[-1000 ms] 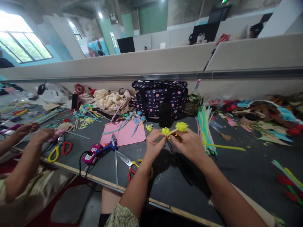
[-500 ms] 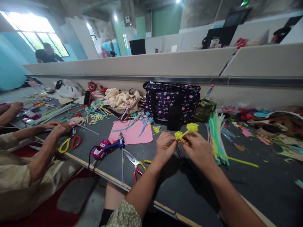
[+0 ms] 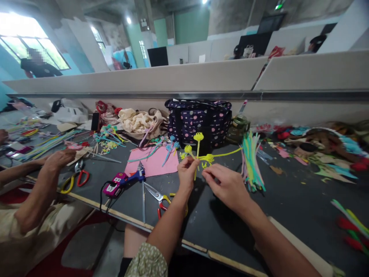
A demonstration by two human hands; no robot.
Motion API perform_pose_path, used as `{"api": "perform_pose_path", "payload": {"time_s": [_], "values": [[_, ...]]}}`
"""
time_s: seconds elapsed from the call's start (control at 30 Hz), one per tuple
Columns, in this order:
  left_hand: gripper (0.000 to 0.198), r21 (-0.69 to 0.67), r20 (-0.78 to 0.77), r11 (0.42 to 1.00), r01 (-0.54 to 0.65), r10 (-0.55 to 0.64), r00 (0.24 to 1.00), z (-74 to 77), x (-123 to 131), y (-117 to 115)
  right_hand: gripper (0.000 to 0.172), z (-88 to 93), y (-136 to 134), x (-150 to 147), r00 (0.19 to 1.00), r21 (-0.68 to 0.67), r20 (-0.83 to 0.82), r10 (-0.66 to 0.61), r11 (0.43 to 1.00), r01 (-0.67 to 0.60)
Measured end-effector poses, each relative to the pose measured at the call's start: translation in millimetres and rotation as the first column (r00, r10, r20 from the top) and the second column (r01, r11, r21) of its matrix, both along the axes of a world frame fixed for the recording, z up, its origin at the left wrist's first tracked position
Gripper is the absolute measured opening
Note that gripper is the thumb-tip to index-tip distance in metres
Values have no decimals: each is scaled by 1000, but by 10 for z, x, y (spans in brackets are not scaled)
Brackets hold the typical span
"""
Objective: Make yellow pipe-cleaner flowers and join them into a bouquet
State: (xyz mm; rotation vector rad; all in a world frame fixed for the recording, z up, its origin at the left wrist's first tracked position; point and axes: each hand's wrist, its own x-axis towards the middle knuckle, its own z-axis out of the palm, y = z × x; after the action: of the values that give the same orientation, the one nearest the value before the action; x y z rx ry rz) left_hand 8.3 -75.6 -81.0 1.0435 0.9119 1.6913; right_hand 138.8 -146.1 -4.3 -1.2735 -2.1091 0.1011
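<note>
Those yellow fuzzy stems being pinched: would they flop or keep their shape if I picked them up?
Probably they keep their shape: the yellow fuzzy stems stand upright above the left hand, and one strand juts sideways unsupported. Likely very light, since a fingertip pinch holds the bunch. The curled tips suggest they bend easily.

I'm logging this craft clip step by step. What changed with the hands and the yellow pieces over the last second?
The yellow pipe-cleaner stems, bunched between both hands before, now fan out: one stands upright and one stretches right. The left hand keeps pinching them. The right hand has dropped lower, and its grip is unclear. The glue gun, scissors and pink sheet lie as before.
</note>
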Motion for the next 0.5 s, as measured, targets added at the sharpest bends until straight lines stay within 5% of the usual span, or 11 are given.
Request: {"api": "perform_pose_path", "payload": {"time_s": [0.07,0.13,0.23,0.33,0.4,0.5], "values": [[20,-57,98,998,41,-35,995,26,3,2,21,-82,110,25,989,-228,145,-11,973,44],[22,-113,192,987,116,-93,977,59,-1,0,21,-180,258,78,989,-318,137,-63,942,104],[27,-190,293,942,277,-215,932,96,-9,-9,21,-316,472,154,965,-346,-250,-76,938,-16],[26,-224,314,891,394,-317,895,107,-10,-26,21,-407,588,181,738,-384,-661,-137,906,-176],[25,-231,317,865,447,-367,874,103,-10,-36,22,-437,606,175,623,-355,-774,-117,894,-274],[26,-233,332,838,493,-408,850,87,-15,-35,19,-444,593,167,599,-263,-801,-16,907,-328]]}}
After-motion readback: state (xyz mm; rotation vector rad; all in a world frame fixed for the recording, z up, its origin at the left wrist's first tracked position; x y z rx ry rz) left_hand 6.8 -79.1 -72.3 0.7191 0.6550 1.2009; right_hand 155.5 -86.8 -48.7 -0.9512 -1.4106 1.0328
